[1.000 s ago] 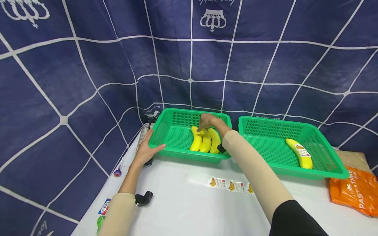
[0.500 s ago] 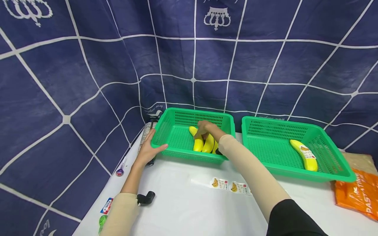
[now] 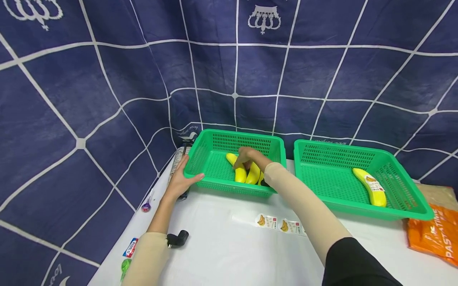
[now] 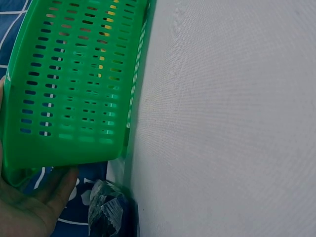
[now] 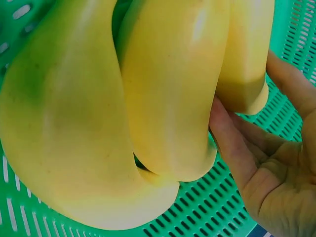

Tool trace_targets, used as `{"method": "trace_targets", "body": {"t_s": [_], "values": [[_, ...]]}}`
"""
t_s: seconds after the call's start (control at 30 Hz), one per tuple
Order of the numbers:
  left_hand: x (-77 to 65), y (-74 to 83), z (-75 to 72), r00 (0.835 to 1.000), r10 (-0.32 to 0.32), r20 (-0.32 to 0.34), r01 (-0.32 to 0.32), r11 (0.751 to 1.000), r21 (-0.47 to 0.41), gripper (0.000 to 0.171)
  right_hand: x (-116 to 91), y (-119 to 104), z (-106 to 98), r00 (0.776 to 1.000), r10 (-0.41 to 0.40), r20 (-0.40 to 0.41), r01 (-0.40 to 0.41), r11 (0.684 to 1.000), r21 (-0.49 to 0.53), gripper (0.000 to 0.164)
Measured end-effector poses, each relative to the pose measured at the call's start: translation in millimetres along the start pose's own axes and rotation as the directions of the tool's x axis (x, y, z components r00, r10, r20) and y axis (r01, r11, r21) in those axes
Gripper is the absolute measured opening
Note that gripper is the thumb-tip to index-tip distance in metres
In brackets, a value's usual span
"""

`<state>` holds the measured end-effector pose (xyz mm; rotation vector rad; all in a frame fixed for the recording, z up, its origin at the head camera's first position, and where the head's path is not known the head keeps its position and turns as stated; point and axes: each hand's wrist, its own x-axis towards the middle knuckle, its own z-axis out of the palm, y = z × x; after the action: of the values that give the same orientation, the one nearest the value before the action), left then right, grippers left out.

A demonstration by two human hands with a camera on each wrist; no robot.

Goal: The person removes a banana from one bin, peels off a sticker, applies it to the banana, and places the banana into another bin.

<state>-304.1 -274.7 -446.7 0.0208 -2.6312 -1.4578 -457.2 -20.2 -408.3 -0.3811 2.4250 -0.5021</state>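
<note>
My right hand [image 3: 247, 159] reaches down into the left green basket [image 3: 229, 185], where three yellow bananas lie side by side. In the right wrist view, its thumb and fingers pinch the leftmost banana [image 3: 240, 171] near the end. The middle banana [image 5: 173, 89] lies close against that hand, and the third banana [image 5: 79, 128] curves beside it, nearest the wrist camera. At the same basket's left front corner, my left hand [image 3: 179, 180] is spread with straight fingers, the thumb on the front rim and the other fingers along the left end.
The right green basket [image 3: 361, 212] holds a banana [image 3: 372, 188] with a sticker. Banana stickers [image 3: 277, 224] lie on the white table [image 3: 229, 254]. An orange bag [image 3: 433, 234] is at the right; a purple lollipop [image 3: 146, 207] and small packets lie left. A blue curtain hangs behind.
My right hand has gone lower among the bananas and taken hold of the leftmost one, whose far end has tilted left, apart from the middle one. The left hand stays at the basket corner.
</note>
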Motion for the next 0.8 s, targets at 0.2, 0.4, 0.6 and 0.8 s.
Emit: {"method": "trace_targets", "body": {"t_s": [0.2, 0.4, 0.6, 0.8], "values": [[0.0, 1.0, -0.3, 1.000, 0.006, 0.004, -0.006, 1.000, -0.017, 0.104, 1.2, 0.1, -1.9, 0.998, 0.048, -0.028, -0.046, 0.998, 0.049, 0.056], [-0.4, 2.0, -1.4, 1.000, 0.016, 0.001, -0.016, 1.000, -0.021, 0.104, 1.6, 0.9, -3.5, 0.997, 0.053, -0.060, -0.051, 0.998, 0.035, 0.047], [0.0, 1.0, -2.8, 1.000, 0.013, 0.005, -0.013, 1.000, -0.012, 0.104, 0.3, 0.2, -4.1, 0.995, 0.038, -0.093, -0.037, 0.999, 0.006, 0.040], [-0.7, -0.1, -3.5, 1.000, -0.006, 0.014, 0.006, 1.000, -0.010, 0.105, -9.1, -5.3, -9.1, 0.991, 0.053, -0.124, -0.052, 0.999, 0.017, 0.038]]}}
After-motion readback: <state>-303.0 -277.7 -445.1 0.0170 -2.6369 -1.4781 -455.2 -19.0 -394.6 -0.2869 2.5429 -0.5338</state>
